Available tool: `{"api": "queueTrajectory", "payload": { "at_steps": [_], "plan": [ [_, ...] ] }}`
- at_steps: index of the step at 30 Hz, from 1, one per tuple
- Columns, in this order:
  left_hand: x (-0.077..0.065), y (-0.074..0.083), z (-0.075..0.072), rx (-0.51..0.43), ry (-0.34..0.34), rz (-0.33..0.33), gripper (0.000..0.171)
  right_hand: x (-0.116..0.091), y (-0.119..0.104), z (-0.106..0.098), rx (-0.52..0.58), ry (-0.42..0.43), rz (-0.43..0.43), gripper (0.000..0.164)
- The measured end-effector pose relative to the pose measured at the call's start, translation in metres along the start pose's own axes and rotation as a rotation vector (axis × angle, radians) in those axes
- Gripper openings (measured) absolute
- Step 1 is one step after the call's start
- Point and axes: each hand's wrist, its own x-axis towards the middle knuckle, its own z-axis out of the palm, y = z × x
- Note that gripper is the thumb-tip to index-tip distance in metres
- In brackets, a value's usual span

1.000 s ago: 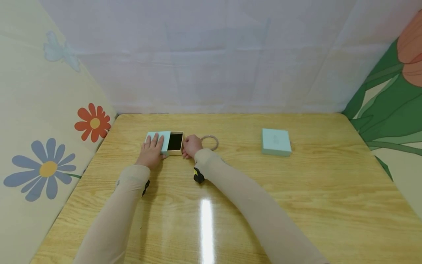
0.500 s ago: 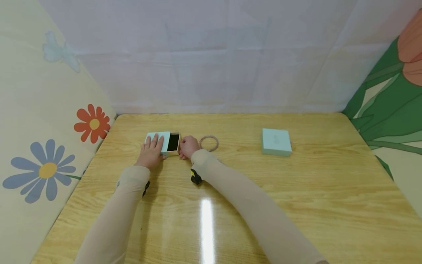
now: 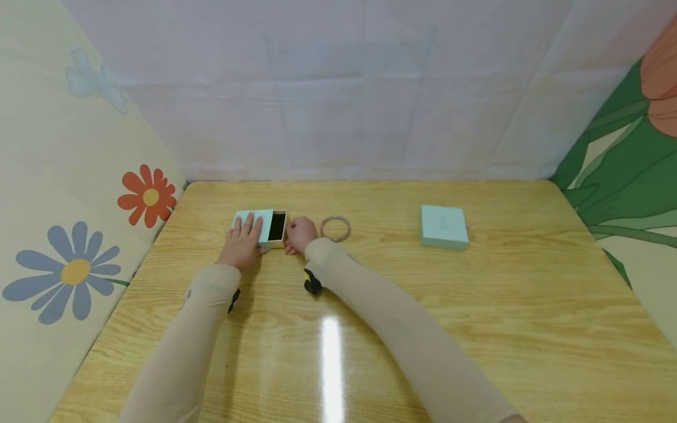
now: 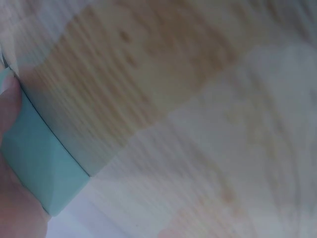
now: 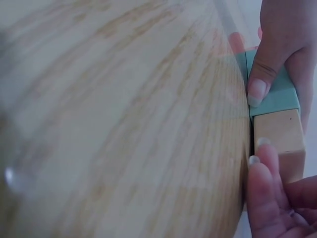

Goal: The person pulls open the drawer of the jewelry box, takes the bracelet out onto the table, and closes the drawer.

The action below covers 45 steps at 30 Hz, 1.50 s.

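In the head view my left hand (image 3: 241,241) lies with straight, spread fingers over the pale mint sleeve (image 3: 267,221) of a small slide-out box. Its thumb rests along the sleeve's near side (image 5: 280,94). A tan inner drawer (image 5: 280,131) with a dark interior sticks partly out of the sleeve's right end. My right hand (image 3: 300,234) is at that end, its fingers bent, with fingertips (image 5: 262,181) around the drawer's near corner and the thumb by its end. A pale pinkish bangle (image 3: 335,239) lies on the table just right of this hand.
A second mint box (image 3: 443,226), closed, sits farther right on the wood-grain table (image 3: 502,305). A white cloth (image 3: 344,106) hangs along the back, and flower-printed panels (image 3: 76,176) stand at both sides. Light glares on the table's front middle.
The drawer has slid left, further into the sleeve, and my right hand has moved left along with it. My left hand, the bangle and the second box have stayed in place.
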Motion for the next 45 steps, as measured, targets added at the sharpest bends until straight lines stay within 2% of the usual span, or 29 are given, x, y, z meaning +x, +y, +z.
{"api": "queueTrajectory", "payload": {
  "at_steps": [8, 13, 18, 37, 45],
  "plan": [
    [-0.001, -0.001, 0.001, -0.001, -0.010, -0.003, 0.076, 0.002, 0.000, 0.004, 0.024, -0.012, 0.007, 0.019],
    [0.001, -0.001, 0.001, -0.004, -0.009, -0.002, 0.076, 0.000, -0.003, 0.008, -0.004, -0.001, -0.019, 0.019],
    [0.002, -0.001, 0.001, 0.006, 0.000, 0.002, 0.076, -0.001, -0.006, 0.009, -0.018, -0.007, -0.010, 0.021],
    [0.003, -0.004, 0.002, -0.003, 0.004, 0.004, 0.076, 0.006, -0.007, 0.017, -0.043, -0.021, -0.030, 0.018],
    [0.003, -0.002, 0.000, 0.012, -0.008, 0.006, 0.075, 0.009, -0.009, 0.021, -0.021, -0.049, -0.006, 0.020]
  ]
}}
